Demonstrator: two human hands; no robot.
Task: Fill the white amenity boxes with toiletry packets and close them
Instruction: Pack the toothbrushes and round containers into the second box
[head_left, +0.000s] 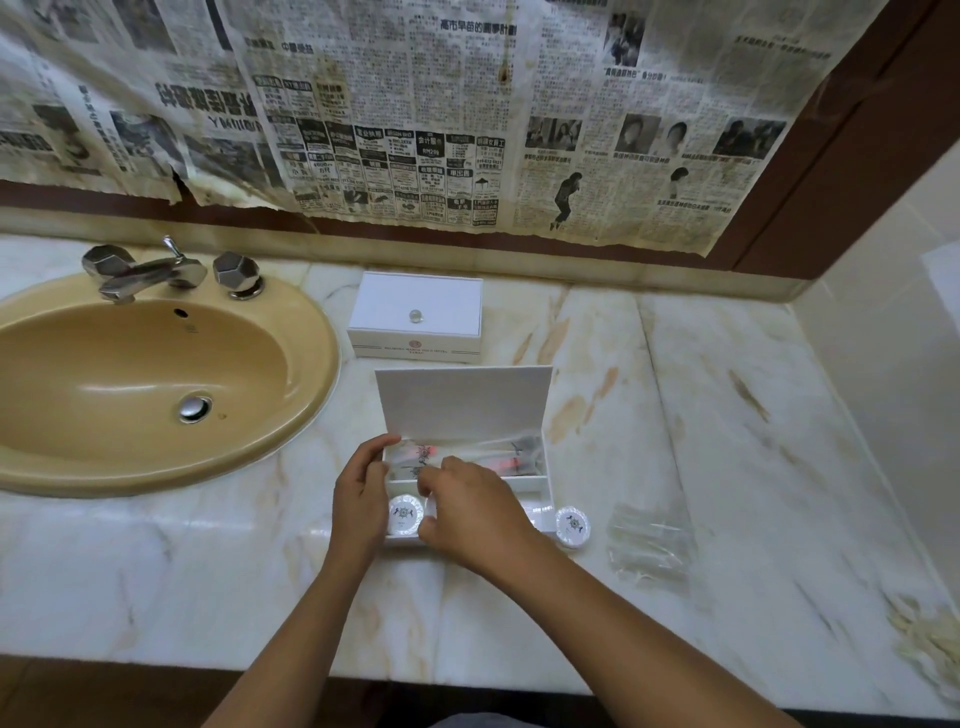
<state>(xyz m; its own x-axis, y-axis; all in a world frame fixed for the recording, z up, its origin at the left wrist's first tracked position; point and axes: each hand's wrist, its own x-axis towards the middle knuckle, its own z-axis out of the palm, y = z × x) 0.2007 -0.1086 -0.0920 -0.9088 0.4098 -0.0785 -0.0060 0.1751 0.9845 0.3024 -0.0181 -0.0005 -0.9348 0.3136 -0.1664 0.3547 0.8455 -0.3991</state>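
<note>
The open white amenity box (519, 486) is sitting on the marble bench (727, 415) directly under both hands, its lid (462, 402) standing upright at the far side. Clear toiletry packets (498, 453) with red and dark print are lying lengthwise in the box's far compartment, just beyond the fingertips. The left hand (361, 496) is curling over the box's left end, its fingers (376, 446) bending round the corner of the box and the end of a packet there; whether they are pinching the packet or only touching it is unclear. The right hand (470, 512) is reaching over the middle of the box, its fingers (434, 475) curling down and pressing together on a packet near the left fingers, seemingly pinching its edge. A round white soap (406, 514) with a dark emblem is lying in the box's near left compartment, between the two hands and below the fingertips. A second round white soap (572, 526) is resting on the bench just beside the box's right end, away from the right fingers. Farther right, a crumpled clear plastic bag (652, 543) is lying on the bench. Beyond the lid, a second white amenity box (415, 317) is sitting closed, a small clear knob on its top. To the left of the fingers, a tan sink (130, 384) with a chrome tap (150, 273) is sitting in the bench, and newspaper sheets (415, 114) are hanging on the wall behind.
</note>
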